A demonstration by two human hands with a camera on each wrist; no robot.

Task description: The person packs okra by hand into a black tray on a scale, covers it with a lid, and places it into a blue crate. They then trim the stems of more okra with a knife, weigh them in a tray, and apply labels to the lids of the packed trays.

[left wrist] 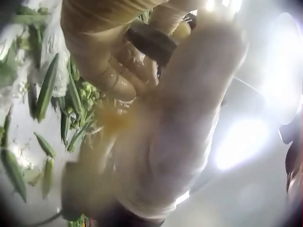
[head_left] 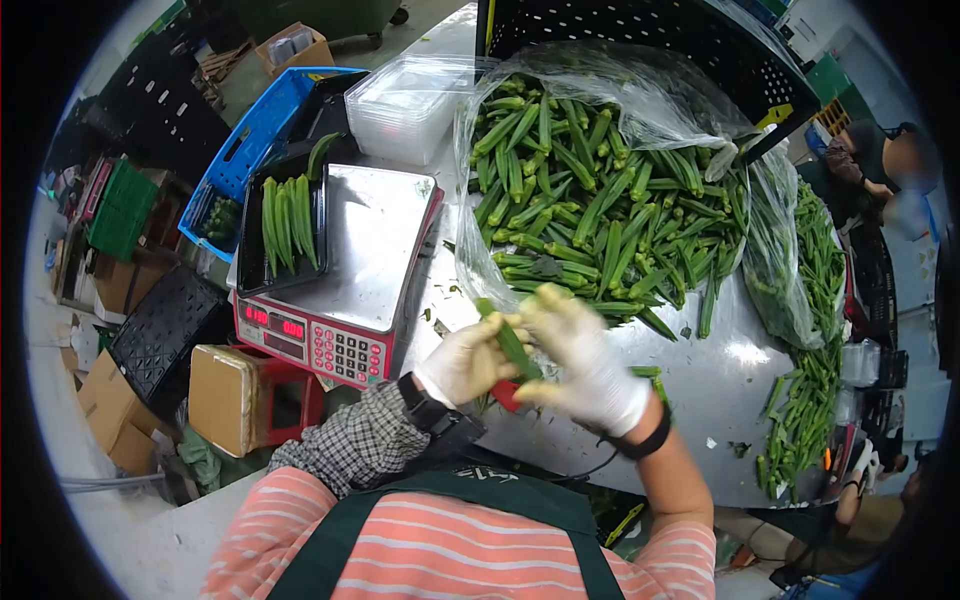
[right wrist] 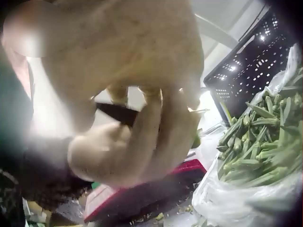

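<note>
Only the head view plainly shows the green okra pod [head_left: 512, 343] that my left hand [head_left: 462, 364] pinches in curled fingers; the wrist views show a dark sliver. My right hand [head_left: 588, 368] blurs beside it, and I can't tell its grip. Heaped okra [head_left: 600, 210] covers the metal tabletop [head_left: 700, 400], near my scale [head_left: 365, 245]; crates stand around the room.

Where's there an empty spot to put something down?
The scale's plate is bare beside the black tray. The table looks mostly bare between the big okra heap and the loose okra. It's crowded where the heap spreads.
</note>
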